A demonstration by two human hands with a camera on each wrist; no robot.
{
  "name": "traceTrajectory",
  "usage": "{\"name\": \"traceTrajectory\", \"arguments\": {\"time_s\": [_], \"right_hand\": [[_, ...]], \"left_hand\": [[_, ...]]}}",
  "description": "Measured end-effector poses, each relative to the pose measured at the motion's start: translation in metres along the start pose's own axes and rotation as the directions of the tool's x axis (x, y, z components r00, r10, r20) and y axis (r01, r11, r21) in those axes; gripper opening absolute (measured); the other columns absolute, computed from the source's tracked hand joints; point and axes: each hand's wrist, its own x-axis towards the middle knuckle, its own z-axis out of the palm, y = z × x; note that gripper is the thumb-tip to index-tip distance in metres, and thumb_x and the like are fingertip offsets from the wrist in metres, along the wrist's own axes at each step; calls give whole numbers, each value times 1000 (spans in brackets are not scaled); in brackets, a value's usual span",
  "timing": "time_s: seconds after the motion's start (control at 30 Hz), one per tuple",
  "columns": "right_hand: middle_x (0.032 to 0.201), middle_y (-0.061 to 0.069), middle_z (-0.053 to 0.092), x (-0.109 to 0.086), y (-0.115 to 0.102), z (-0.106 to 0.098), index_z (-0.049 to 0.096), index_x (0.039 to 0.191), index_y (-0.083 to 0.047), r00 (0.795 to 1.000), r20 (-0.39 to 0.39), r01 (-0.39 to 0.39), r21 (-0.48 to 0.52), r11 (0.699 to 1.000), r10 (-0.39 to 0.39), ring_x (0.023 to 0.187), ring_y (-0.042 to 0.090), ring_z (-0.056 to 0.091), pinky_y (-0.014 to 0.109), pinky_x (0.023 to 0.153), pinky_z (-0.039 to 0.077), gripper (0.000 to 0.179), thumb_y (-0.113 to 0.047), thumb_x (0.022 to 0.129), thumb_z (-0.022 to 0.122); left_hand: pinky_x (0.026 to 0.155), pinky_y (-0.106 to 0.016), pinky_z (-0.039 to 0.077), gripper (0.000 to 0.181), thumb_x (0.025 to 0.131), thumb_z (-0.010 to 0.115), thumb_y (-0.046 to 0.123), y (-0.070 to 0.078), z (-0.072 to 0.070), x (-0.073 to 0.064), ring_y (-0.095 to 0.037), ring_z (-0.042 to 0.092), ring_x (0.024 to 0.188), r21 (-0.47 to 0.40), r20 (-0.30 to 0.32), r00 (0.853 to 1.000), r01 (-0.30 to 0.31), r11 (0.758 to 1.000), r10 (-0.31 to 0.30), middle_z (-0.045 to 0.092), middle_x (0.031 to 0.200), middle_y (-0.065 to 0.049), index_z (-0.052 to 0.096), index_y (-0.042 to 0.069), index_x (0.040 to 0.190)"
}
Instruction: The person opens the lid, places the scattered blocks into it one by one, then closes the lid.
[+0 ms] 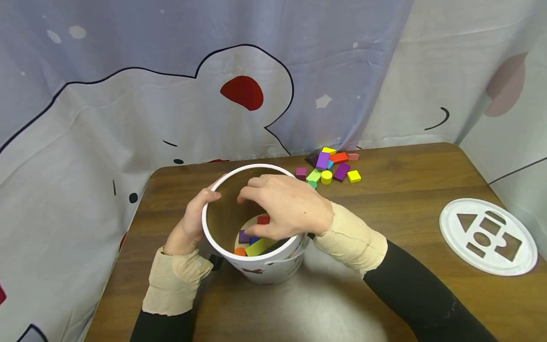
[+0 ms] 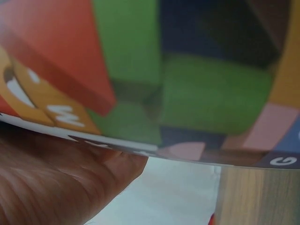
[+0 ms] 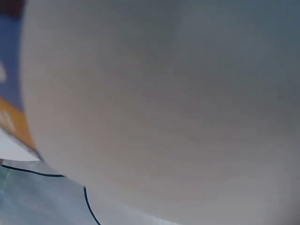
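Though barely legible, “G” (image 2: 283,160) and maybe “W” (image 2: 66,116) on bucket (image 1: 275,271), left grip (image 1: 191,223) round rim (image 1: 258,166), right grip (image 1: 290,205) loose inside.

The wall of the white, round, printed bucket (image 1: 273,274) hides most fingers of the left hand (image 1: 192,222) and, with the right hand (image 1: 295,206), covers parts of the small coloured geometric blocks (image 1: 258,247) inside. The head view's lower edge cuts off both black fabric sleeves (image 1: 427,294). In the right wrist view, a pale curved surface (image 3: 140,117) is too blurred to identify
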Motion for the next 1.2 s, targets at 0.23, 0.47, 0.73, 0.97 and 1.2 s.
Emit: {"name": "traceTrajectory", "arguments": {"time_s": [0.23,0.47,0.73,0.97,1.2], "right_hand": [[110,-7,67,0,9,-2,70,116,-17,988,-157,43,176,984,-15,103,11,63,28,95,51,36,-39,88,77],[112,-1,67,-9,34,-6,70,112,-11,912,-406,81,309,947,54,107,15,62,33,96,50,27,-24,89,77],[111,-1,69,-36,90,2,71,113,-11,821,-455,-112,463,879,344,96,14,63,28,87,49,26,-15,88,77],[108,6,70,-57,124,30,72,110,-9,785,-412,-286,420,861,462,97,19,62,34,86,48,23,-16,88,77],[106,9,69,-71,145,58,71,108,-7,748,-405,-398,360,844,526,80,22,55,32,73,41,23,-16,87,77]], "left_hand": [[108,-36,46,56,95,27,16,1,-1,0,-20,56,125,16,-15,1000,11,1000,-11,61,130,4,36,0,148],[109,-36,45,62,95,26,17,2,-2,0,-22,55,128,50,-25,1000,10,999,-8,58,134,-1,30,-8,151],[108,-37,45,63,94,27,18,2,-1,1,-21,54,127,55,-10,1000,5,998,-5,58,134,-1,31,-8,151],[110,-38,43,65,94,26,18,3,-1,2,-21,53,129,49,7,1000,16,999,-17,56,136,0,27,-9,154],[111,-35,43,65,95,26,17,4,-2,-2,-20,52,132,41,8,1000,10,999,-11,56,139,1,27,-7,155]]}}
